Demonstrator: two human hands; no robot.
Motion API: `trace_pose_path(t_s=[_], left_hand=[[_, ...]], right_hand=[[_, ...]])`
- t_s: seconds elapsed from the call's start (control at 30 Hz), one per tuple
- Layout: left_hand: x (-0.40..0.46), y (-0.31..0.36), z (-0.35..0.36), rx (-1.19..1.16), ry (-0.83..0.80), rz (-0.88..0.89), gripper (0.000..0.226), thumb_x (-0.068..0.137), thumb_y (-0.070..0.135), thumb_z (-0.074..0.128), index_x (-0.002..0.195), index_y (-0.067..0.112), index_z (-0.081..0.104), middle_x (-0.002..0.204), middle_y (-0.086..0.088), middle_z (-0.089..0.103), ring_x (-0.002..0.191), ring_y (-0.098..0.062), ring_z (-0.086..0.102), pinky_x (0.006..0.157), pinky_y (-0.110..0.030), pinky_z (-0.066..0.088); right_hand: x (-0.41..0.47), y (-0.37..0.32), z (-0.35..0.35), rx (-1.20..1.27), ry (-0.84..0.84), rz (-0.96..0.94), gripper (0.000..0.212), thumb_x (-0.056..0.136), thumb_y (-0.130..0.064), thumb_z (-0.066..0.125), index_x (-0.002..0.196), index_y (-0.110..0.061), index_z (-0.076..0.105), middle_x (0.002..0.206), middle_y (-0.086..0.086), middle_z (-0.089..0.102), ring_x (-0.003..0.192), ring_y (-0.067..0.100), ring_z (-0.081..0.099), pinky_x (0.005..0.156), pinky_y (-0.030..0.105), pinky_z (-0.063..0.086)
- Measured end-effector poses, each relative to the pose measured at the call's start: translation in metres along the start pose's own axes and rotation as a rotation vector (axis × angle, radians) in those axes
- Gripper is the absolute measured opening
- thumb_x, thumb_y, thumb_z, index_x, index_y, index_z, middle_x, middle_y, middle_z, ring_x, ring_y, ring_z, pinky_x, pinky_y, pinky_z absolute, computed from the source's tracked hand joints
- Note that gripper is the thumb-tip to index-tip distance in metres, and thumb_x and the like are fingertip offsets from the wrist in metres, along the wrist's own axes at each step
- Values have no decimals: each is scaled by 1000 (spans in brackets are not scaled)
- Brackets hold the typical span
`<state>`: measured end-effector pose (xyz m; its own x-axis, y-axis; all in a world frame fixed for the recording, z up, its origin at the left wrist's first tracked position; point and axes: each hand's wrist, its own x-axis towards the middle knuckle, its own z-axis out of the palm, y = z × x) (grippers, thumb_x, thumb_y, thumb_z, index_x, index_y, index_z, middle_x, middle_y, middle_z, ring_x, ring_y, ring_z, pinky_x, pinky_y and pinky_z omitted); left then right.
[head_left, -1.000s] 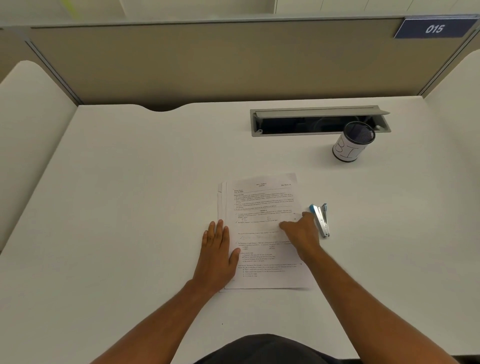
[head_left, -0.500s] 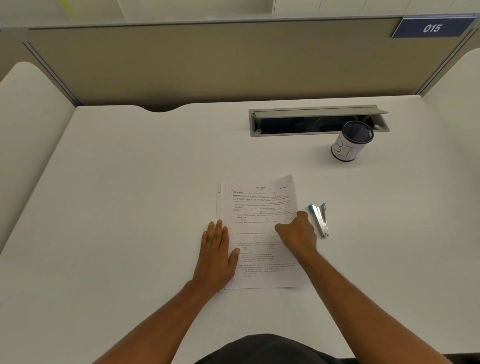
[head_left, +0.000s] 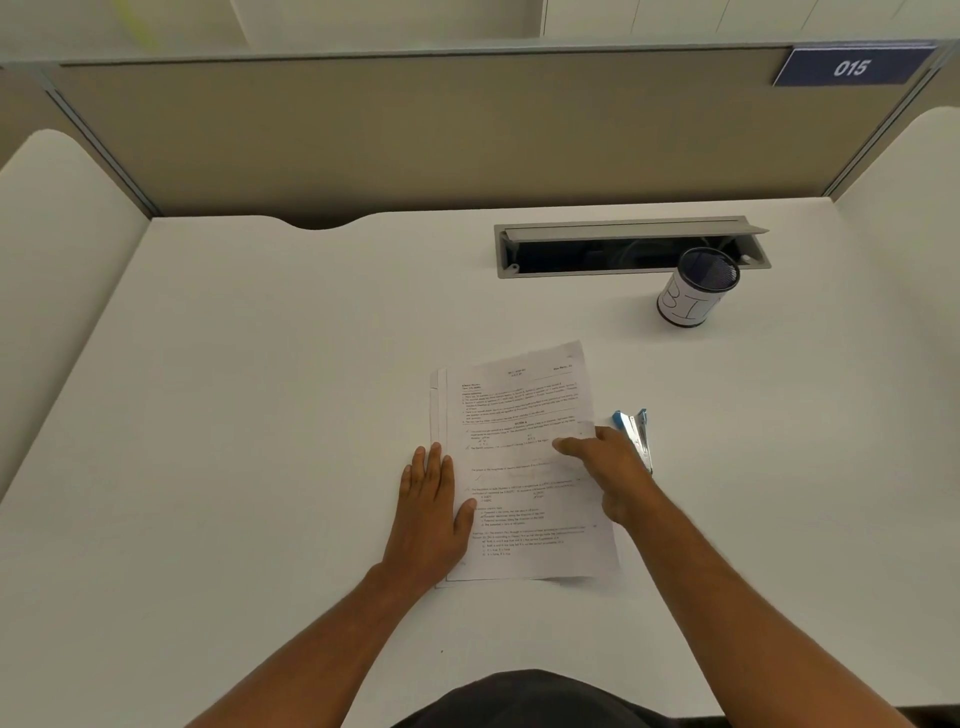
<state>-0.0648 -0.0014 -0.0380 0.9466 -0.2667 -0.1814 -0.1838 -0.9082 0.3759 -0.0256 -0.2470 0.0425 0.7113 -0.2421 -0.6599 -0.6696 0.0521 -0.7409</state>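
A small stack of printed sheets (head_left: 519, 410) lies on the white desk (head_left: 260, 415) in front of me, the top sheet slightly skewed over those beneath. My left hand (head_left: 431, 509) lies flat on the stack's left edge, fingers straight, thumb on the paper. My right hand (head_left: 608, 467) rests on the right side of the top sheet with its fingers stretched leftward over the print. A blue and silver stapler (head_left: 635, 434) lies on the desk just right of the sheets, beside my right hand.
A dark mesh pen cup (head_left: 693, 291) with a white label stands at the back right, in front of an open grey cable tray (head_left: 623, 249) set into the desk. A beige partition (head_left: 415, 140) closes off the back, with a blue "015" sign (head_left: 852, 67).
My right hand has slid a little left and inward over the top sheet, away from the stapler, and the sheet has turned slightly. My left hand has stayed in place.
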Motion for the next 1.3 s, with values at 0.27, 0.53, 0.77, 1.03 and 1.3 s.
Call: trace_pose_path(t_s=[0.27, 0.53, 0.77, 1.03, 1.3], left_hand=[[0, 1, -2, -38, 3, -7, 73, 106, 42, 35, 159, 4, 2, 169, -12, -10, 154, -23, -20, 124, -36, -14], [9, 10, -31, -524, 74, -225, 83, 102, 41, 51, 160, 15, -2, 171, -5, 3, 157, -23, 7, 123, -33, 11], [52, 3, -111, -1280, 153, -528, 51, 93, 24, 71, 141, 10, 57, 132, -8, 70, 116, -26, 69, 101, -44, 53], [56, 11, -144, -1575, 122, -446, 18, 94, 8, 67, 108, 12, 77, 110, -10, 80, 98, -28, 77, 74, -39, 64], [42, 38, -155, -1572, 183, -396, 20, 95, 8, 65, 102, 20, 79, 110, -7, 80, 100, -26, 76, 78, -40, 63]], right_hand=[[5, 7, -13, -159, -5, -19, 17, 93, -14, 66, 110, -16, 65, 106, 1, 73, 80, 23, 73, 50, 27, 56], [-5, 15, -18, -154, -12, -139, 15, 94, -21, 66, 109, -26, 68, 95, -7, 77, 72, 19, 77, 56, 30, 61], [-16, 16, -29, -30, -145, -165, 21, 90, -27, 73, 111, -28, 70, 99, -5, 80, 79, 29, 78, 64, 39, 64], [-22, 17, -28, -41, -224, -203, 24, 92, -25, 71, 115, -18, 71, 106, 0, 79, 88, 28, 77, 75, 43, 64], [-57, -17, 4, -325, 264, -560, 57, 93, -20, 69, 145, -17, 47, 143, 1, 53, 129, 17, 51, 109, 41, 43]])
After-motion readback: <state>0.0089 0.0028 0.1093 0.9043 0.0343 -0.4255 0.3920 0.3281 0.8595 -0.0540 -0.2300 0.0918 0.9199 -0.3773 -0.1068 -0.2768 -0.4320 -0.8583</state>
